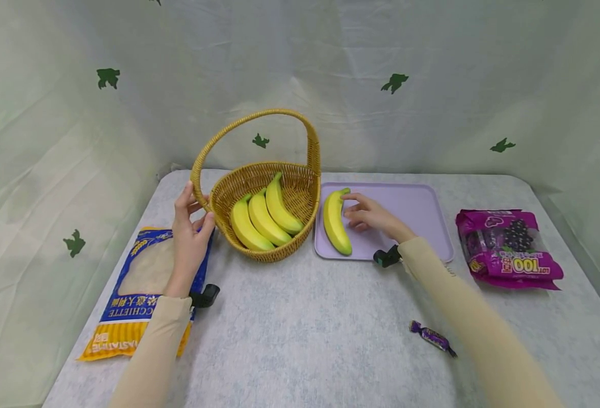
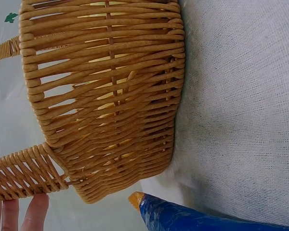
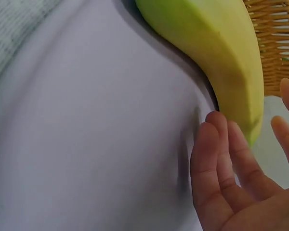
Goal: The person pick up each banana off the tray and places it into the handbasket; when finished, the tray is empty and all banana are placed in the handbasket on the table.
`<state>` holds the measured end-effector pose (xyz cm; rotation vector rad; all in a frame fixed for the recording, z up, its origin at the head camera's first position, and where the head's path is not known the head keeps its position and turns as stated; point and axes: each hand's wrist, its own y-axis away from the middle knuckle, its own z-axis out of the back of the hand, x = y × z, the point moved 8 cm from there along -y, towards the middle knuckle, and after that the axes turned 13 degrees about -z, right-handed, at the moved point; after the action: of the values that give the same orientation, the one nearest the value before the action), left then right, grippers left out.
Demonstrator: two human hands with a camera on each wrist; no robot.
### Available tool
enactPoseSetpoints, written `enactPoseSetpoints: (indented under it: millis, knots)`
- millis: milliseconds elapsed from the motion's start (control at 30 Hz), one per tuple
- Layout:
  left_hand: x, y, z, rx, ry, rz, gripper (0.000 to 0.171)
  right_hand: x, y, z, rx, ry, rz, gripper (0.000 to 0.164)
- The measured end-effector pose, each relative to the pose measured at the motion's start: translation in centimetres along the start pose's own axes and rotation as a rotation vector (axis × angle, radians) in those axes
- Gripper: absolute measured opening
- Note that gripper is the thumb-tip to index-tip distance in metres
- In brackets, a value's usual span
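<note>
A wicker basket [image 1: 269, 256] with a tall arched handle [image 1: 313, 150] holds three yellow bananas [image 1: 268, 220], green at their ends. At the left foot of the handle, my left hand [image 1: 187, 243] grips the basket between thumb and fingers; the left wrist view shows fingertips [image 2: 36, 211] against the woven handle. Another banana [image 1: 336, 224] lies on the left part of a lilac tray [image 1: 396, 195]. Beside its right edge is my right hand [image 1: 373, 218], fingers loosely bent and spread from the thumb. Those fingertips [image 3: 216, 118] reach the banana's side without closing round it.
A blue and yellow pasta bag [image 1: 147, 266] lies at the left, partly under my left forearm. Right of the tray rests a purple candy bag [image 1: 509, 249]. One wrapped candy [image 1: 433, 338] is near my right sleeve. Pale curtains stand behind and at both sides.
</note>
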<state>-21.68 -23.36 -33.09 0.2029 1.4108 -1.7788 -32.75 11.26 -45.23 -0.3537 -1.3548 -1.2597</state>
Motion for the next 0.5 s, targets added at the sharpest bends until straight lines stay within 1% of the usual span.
enactPoseSetpoints:
  millis: [133, 200, 300, 500]
  knots:
    - [1.8, 0.4, 0.0, -0.005, -0.001, -0.003, 0.064, 0.2, -0.2, -0.8, 0.033, 0.030, 0.015, 0.056]
    - [2.2, 0.5, 0.0, -0.007, -0.004, -0.008, 0.064, 0.4, -0.2, -1.2, 0.039, 0.043, 0.024, 0.057]
    - [2.3, 0.5, 0.0, -0.008, -0.001, -0.017, 0.064, 0.7, -0.2, -1.6, 0.035, 0.066, 0.034, 0.058]
    - [2.3, 0.6, 0.0, 0.001, -0.007, -0.006, 0.064, 1.4, -0.4, -2.3, 0.002, 0.147, 0.033, 0.060]
